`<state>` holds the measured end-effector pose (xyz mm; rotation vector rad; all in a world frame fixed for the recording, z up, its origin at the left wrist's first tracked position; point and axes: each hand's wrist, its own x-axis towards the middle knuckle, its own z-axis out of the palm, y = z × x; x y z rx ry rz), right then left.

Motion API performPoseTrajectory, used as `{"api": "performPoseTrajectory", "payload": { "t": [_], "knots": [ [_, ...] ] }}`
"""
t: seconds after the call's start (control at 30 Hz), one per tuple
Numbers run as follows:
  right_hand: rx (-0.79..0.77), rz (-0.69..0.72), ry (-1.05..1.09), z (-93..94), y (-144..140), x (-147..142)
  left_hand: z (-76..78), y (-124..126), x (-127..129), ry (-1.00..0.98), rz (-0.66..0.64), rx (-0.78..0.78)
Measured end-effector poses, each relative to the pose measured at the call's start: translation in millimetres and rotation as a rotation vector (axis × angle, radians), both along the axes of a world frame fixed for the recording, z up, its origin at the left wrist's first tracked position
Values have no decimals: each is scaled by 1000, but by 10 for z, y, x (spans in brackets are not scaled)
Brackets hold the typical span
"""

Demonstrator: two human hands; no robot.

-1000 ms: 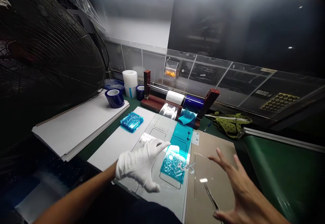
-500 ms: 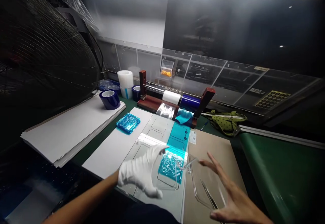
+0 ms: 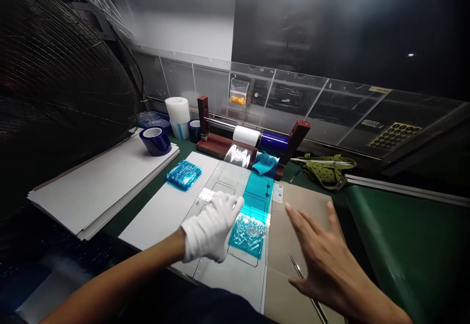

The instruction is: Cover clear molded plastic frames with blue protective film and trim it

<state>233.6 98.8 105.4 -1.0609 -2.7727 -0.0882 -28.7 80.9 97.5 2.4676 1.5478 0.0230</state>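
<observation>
A dark green bench (image 3: 396, 245) stretches in front of you, with a clear partition along its back and a wire fan guard (image 3: 55, 69) looming at your left. Your left hand (image 3: 211, 228), in a white glove, lies flat with fingers loosely curled on the clear panel (image 3: 227, 275) — it grasps nothing, its fingertips just beside the blue film strip (image 3: 253, 216) stuck along that panel. Your bare right hand (image 3: 323, 260) hovers spread and empty above the brown cardboard sheet (image 3: 293, 206), with tweezers (image 3: 306, 289) lying partly under it. Behind, a wooden roller stand (image 3: 253, 143) carries white and blue film rolls — a blue tape roll (image 3: 154, 140) sits on the white boards (image 3: 95, 182), and a crumpled blue film wad (image 3: 183, 173) rests on a white sheet.
</observation>
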Motion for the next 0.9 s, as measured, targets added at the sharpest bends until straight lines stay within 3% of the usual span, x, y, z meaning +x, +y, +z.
{"api": "performPoseTrajectory", "payload": {
  "t": [0.17, 0.33, 0.4, 0.47, 0.57, 0.63, 0.77, 0.83, 0.9],
  "knots": [
    [-220, 53, 118, -143, -35, 439, -124, -112, -319, -465, -78, -263],
    [-416, 90, 185, 0, -172, 411, 38, -177, -361, -479, -181, -466],
    [-480, 74, 194, 8, -199, 385, 19, -180, -324, -425, -171, -433],
    [-465, 23, 203, -93, -180, 396, -118, -170, -264, -343, -11, -217],
    [-376, -162, 223, -466, -13, 455, -461, -139, -156, -205, 353, 200],
    [-345, -376, 266, -827, 204, 497, -665, -127, -100, -237, 456, 241],
    [-380, -781, 392, -1610, 763, 561, -907, -160, -62, -633, 483, -157],
    [-426, -895, 393, -1932, 1001, 571, -1036, -188, -61, -927, 454, -373],
    [-459, -922, 368, -2161, 1171, 559, -1216, -211, -53, -1238, 392, -488]
  ]
}}
